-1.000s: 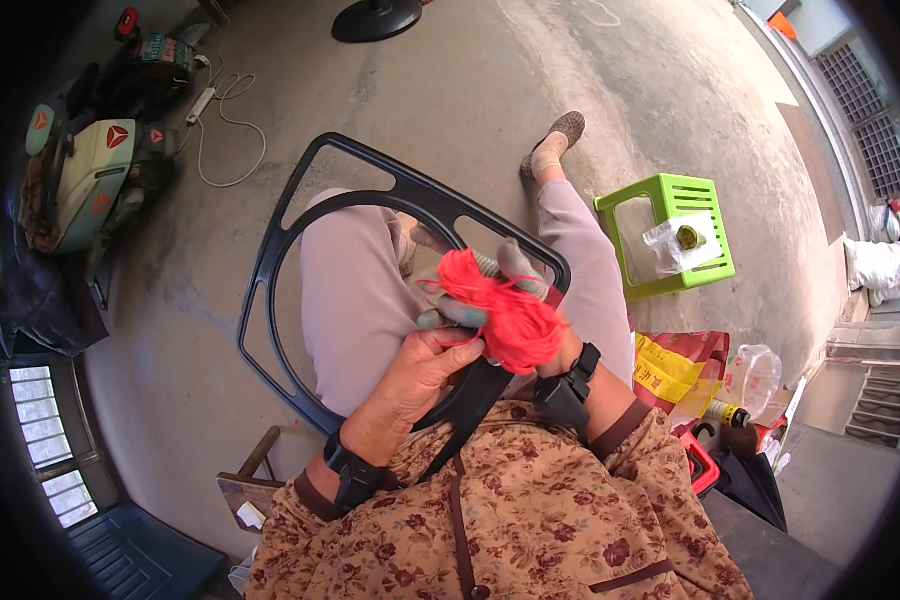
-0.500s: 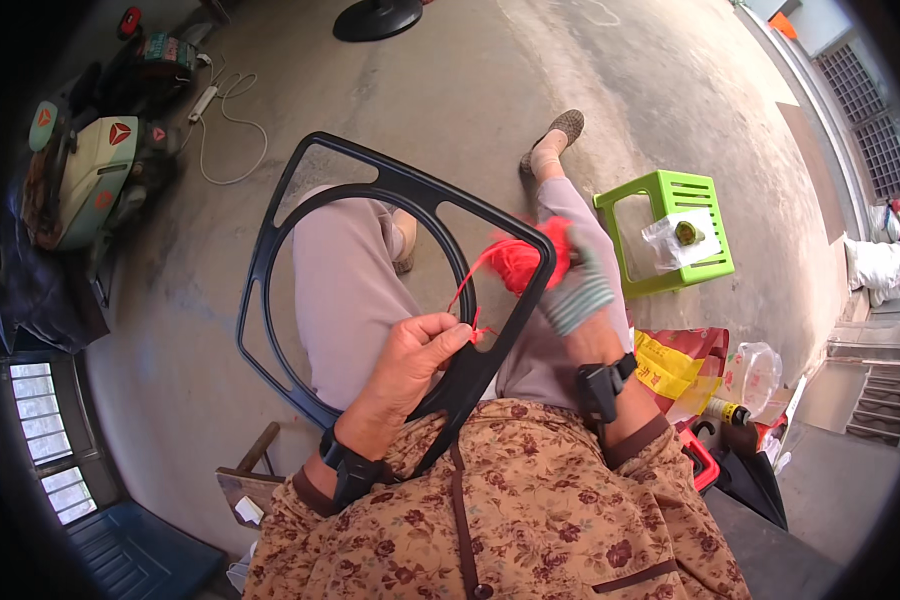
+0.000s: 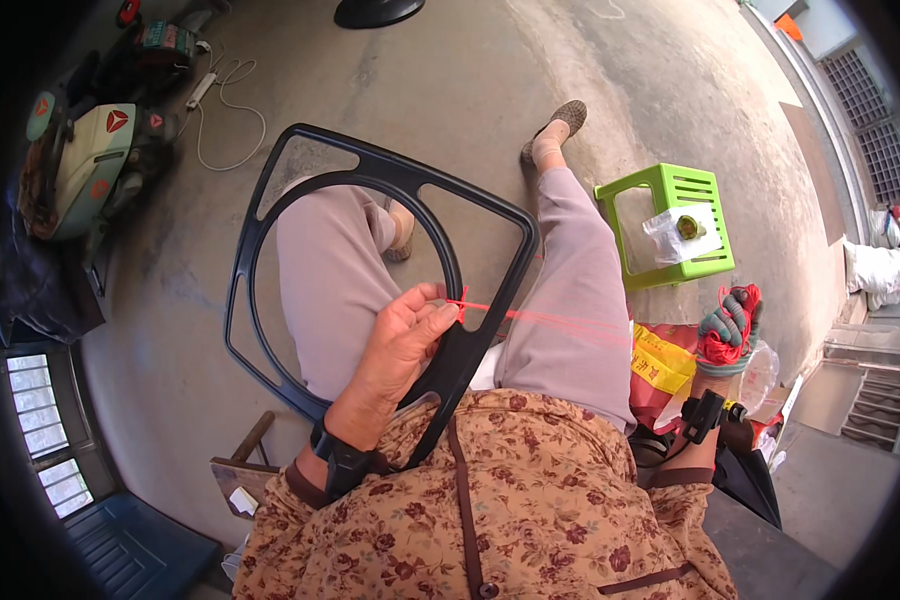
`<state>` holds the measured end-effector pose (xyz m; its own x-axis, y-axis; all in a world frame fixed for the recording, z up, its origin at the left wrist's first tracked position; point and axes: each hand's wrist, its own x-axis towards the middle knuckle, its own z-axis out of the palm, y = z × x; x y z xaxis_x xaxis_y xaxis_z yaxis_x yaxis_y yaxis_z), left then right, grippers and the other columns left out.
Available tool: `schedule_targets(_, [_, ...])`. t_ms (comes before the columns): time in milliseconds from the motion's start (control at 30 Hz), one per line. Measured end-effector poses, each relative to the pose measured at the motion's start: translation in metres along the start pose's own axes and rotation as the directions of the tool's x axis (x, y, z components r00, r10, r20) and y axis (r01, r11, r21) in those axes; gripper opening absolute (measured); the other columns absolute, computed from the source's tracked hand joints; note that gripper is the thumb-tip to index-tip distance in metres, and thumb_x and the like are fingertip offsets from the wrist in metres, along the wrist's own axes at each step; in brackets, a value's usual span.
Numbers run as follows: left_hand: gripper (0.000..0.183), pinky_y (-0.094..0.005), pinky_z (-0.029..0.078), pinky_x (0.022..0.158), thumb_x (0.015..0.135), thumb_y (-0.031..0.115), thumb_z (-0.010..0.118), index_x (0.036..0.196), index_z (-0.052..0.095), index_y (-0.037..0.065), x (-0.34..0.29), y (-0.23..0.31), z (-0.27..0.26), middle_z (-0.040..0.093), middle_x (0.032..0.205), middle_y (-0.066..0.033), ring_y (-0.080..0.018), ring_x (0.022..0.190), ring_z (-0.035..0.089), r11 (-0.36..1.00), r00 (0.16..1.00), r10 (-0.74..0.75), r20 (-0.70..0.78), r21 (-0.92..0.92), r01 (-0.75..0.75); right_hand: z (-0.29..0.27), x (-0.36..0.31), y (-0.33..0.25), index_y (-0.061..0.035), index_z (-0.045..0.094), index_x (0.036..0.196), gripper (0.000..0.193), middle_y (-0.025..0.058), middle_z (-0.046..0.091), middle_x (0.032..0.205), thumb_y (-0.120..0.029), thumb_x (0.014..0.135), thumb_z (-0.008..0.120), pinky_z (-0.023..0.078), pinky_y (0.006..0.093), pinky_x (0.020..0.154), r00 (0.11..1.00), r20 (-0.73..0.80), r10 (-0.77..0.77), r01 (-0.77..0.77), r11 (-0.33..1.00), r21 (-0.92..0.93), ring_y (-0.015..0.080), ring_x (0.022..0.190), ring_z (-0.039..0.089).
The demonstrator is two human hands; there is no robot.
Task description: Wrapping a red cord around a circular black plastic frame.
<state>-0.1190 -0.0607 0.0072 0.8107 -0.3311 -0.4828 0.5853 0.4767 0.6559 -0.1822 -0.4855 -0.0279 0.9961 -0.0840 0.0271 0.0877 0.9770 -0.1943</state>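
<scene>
A black frame (image 3: pixel 513 232) with a large round opening rests on my lap, tilted over my thighs. At its inner ring, my left hand (image 3: pixel 402 335) is closed in a pinch on the red cord (image 3: pixel 461 305), where a small knot or loop goes round the black bar. Out to the right, my right hand (image 3: pixel 718 345), in a grey-green striped glove, grips a red cord bundle (image 3: pixel 738 322) with strands across its fingers. The strand between the two hands is pulled out straight and passes over the frame's right side; it is blurred near my right thigh.
A green plastic stool (image 3: pixel 667 225) with a clear bag and a small olive-coloured roll (image 3: pixel 687 228) stands ahead right. Below it lie a red and yellow bag (image 3: pixel 660 365) and other items. A scooter (image 3: pixel 95 175) and a white power strip (image 3: pixel 201 90) are at left.
My right hand has swung out to the right with the cord bundle, drawing the strand long. My left hand keeps its pinch; hand and frame have shifted slightly left.
</scene>
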Motion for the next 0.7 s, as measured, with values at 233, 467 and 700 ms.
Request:
schedule_targets(233, [0.01,-0.0125,0.04,0.053,0.09,0.011,0.062,0.09,0.059,0.002,0.006,-0.013,-0.02,0.063,0.076,0.0007,-0.0009,0.062,0.054,0.98,0.991,0.12,0.051,0.155,-0.127,-0.026,0.001,0.03,-0.005,0.054,0.096,0.022,-0.0028,0.046,0.07,-0.024,0.089,0.062,0.036,0.0239,0.052,0.923,-0.376,-0.088,-0.109,0.875,-0.472,0.0056,0.052,0.04])
schedule_targets(467, [0.015,-0.0162,0.041,0.053,0.091,0.016,0.061,0.083,0.06,0.003,0.001,-0.008,-0.016,0.06,0.071,0.0009,-0.0028,0.059,0.053,0.932,0.972,0.23,0.051,0.276,-0.235,0.053,0.056,0.18,-0.0005,0.058,0.112,0.035,0.0063,0.064,0.089,-0.016,0.081,0.065,0.051,0.0271,0.066,0.824,-0.395,0.406,-0.544,0.375,-0.751,0.0117,0.07,0.061])
schedule_targets(700, [0.015,-0.0175,0.043,0.054,0.091,0.016,0.061,0.083,0.061,0.003,0.001,-0.006,-0.017,0.061,0.07,0.0004,-0.0039,0.059,0.054,0.954,0.979,0.192,0.063,0.224,-0.201,0.048,0.057,0.231,0.0,0.058,0.108,0.033,0.0083,0.065,0.089,-0.02,0.083,0.067,0.052,0.0247,0.063,0.717,-0.288,0.634,-0.579,0.312,-0.754,0.0127,0.072,0.063])
